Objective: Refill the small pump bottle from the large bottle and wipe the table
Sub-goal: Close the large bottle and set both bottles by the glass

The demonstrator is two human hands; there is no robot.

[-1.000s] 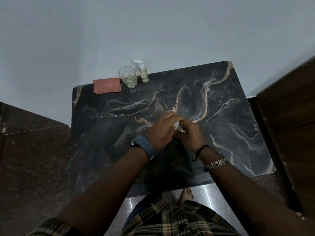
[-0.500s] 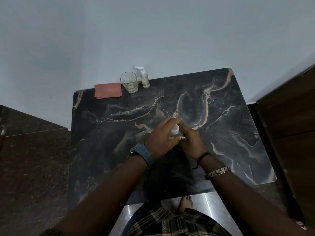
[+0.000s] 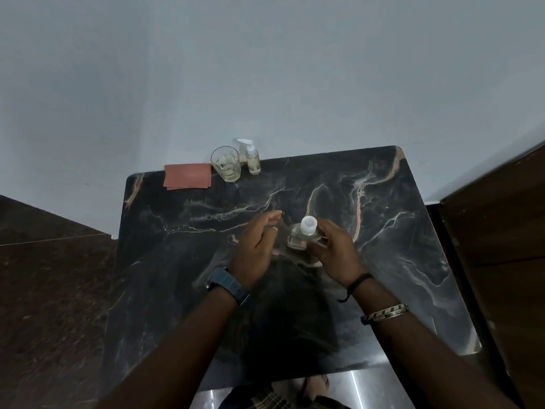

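Note:
A clear large bottle (image 3: 300,236) with a white cap stands near the middle of the dark marble table (image 3: 398,261). My right hand (image 3: 334,250) grips its body from the right. My left hand (image 3: 258,246) is just left of the bottle, fingers apart, off the cap and holding nothing. The small pump bottle (image 3: 252,157) with a white pump head stands at the table's far edge against the wall. A folded reddish cloth (image 3: 188,176) lies flat at the far left corner.
A drinking glass (image 3: 226,163) with some pale liquid stands between the cloth and the pump bottle. A dark wooden panel (image 3: 507,231) rises on the right. The wall runs along the table's far edge. My foot shows on the floor below the near edge.
My left hand has come off the bottle's cap and opened to the left. The right hand keeps its hold on the bottle. The camera has tilted, so the table sits lower in view.

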